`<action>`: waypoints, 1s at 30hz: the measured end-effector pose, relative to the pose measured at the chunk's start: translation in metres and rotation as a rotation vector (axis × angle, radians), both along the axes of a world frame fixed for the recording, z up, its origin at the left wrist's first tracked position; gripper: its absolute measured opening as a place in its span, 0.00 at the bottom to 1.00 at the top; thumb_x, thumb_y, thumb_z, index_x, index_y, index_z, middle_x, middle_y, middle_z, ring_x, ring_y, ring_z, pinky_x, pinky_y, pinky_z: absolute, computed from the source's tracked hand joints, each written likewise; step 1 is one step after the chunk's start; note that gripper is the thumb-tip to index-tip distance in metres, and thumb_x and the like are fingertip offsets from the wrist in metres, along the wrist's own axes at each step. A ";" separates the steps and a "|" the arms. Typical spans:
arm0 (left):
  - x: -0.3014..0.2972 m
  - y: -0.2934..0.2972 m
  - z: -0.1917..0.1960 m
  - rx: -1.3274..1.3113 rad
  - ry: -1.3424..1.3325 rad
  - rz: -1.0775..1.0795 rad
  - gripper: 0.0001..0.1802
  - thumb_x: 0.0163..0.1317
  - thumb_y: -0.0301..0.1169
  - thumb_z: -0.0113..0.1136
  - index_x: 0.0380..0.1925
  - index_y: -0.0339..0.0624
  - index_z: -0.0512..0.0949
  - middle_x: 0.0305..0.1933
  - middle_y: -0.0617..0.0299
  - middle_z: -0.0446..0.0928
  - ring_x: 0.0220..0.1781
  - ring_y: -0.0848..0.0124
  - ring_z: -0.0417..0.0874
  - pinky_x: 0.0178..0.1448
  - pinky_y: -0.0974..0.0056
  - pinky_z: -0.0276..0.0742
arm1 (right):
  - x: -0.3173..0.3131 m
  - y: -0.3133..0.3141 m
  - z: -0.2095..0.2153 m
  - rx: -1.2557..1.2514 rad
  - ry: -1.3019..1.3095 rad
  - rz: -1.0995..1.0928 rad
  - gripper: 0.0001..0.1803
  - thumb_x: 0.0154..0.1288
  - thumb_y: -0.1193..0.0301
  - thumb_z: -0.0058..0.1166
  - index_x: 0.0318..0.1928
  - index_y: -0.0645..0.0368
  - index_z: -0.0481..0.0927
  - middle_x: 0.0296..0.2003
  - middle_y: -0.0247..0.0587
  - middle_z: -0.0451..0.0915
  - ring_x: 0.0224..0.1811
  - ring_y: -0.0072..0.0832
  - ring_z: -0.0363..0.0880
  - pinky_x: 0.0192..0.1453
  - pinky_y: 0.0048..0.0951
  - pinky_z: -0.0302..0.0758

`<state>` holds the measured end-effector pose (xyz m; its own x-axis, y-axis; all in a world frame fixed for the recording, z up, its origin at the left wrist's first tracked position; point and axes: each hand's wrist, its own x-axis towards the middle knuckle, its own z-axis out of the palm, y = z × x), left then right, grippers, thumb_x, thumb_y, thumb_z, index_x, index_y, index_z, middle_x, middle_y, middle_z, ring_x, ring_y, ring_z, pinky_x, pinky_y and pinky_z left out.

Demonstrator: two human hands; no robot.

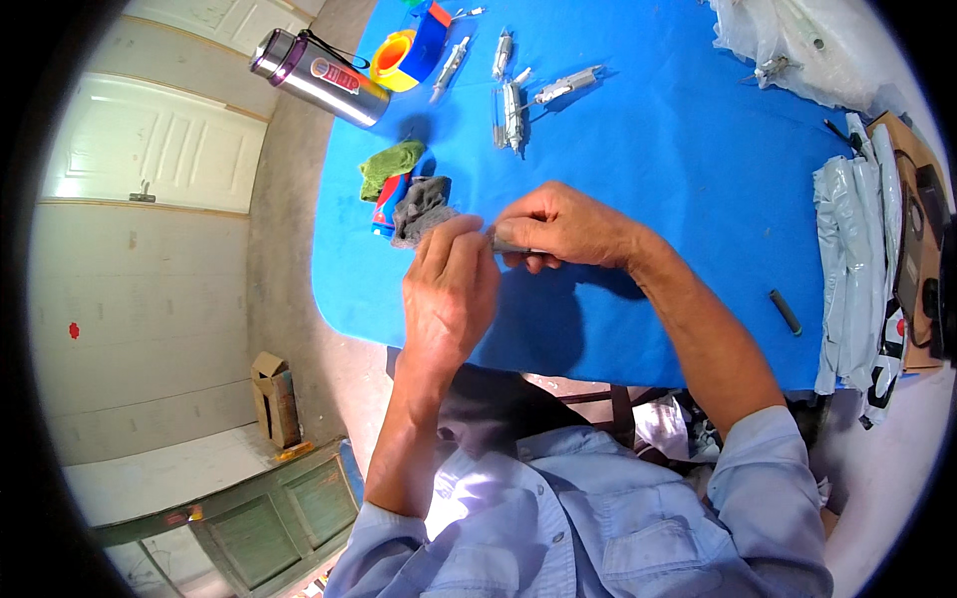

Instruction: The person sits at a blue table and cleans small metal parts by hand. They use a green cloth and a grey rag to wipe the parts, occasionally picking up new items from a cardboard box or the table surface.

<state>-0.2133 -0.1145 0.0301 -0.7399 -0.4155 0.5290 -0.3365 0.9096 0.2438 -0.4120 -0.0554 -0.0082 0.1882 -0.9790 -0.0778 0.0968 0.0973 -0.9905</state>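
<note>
Cloth, grey and crumpled, lies just beyond the curled left hand, whose hold I can't make out, while the right hand pinches a small greyish piece under its thumb, close beside the left one.

Shirt: pale blue, buttoned front, creased.
Button: small, round, pale.
Chest pocket: flapped, stitched edges.
Left sleeve, right sleeve: same blue, ending near elbows.
Left hand, right hand: bare.
Lap cloth: dark, beyond near edge of worktop.
</note>
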 end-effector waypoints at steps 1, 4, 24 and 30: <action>0.000 -0.001 0.000 -0.010 -0.003 -0.009 0.08 0.60 0.16 0.67 0.38 0.36 0.81 0.48 0.52 0.85 0.47 0.54 0.89 0.50 0.56 0.86 | 0.001 -0.001 -0.001 -0.001 -0.006 0.003 0.17 0.80 0.63 0.53 0.38 0.62 0.87 0.30 0.33 0.84 0.29 0.16 0.79 0.33 0.22 0.77; 0.002 -0.002 -0.001 0.018 -0.013 -0.014 0.07 0.61 0.16 0.67 0.38 0.35 0.81 0.47 0.52 0.85 0.45 0.54 0.90 0.48 0.57 0.86 | 0.003 -0.001 0.001 0.032 -0.008 0.004 0.18 0.81 0.63 0.52 0.36 0.62 0.86 0.30 0.33 0.84 0.27 0.15 0.78 0.32 0.21 0.77; 0.008 -0.007 0.016 -0.003 -0.236 -0.125 0.09 0.63 0.16 0.66 0.41 0.35 0.80 0.47 0.53 0.83 0.42 0.53 0.89 0.43 0.57 0.87 | 0.002 0.000 0.000 0.022 0.112 0.063 0.20 0.78 0.61 0.48 0.36 0.63 0.86 0.30 0.38 0.87 0.26 0.20 0.82 0.30 0.25 0.77; 0.008 -0.016 0.025 0.108 -0.198 -0.160 0.08 0.64 0.16 0.67 0.41 0.35 0.82 0.48 0.52 0.84 0.46 0.56 0.89 0.45 0.59 0.87 | -0.004 0.005 0.006 0.079 0.054 0.068 0.19 0.81 0.61 0.49 0.40 0.61 0.87 0.33 0.38 0.88 0.27 0.18 0.82 0.29 0.22 0.76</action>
<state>-0.2054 -0.1306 0.0555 -0.8855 -0.3310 0.3262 -0.2411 0.9273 0.2865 -0.4158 -0.0500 -0.0019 0.2471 -0.9546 -0.1666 0.0338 0.1803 -0.9830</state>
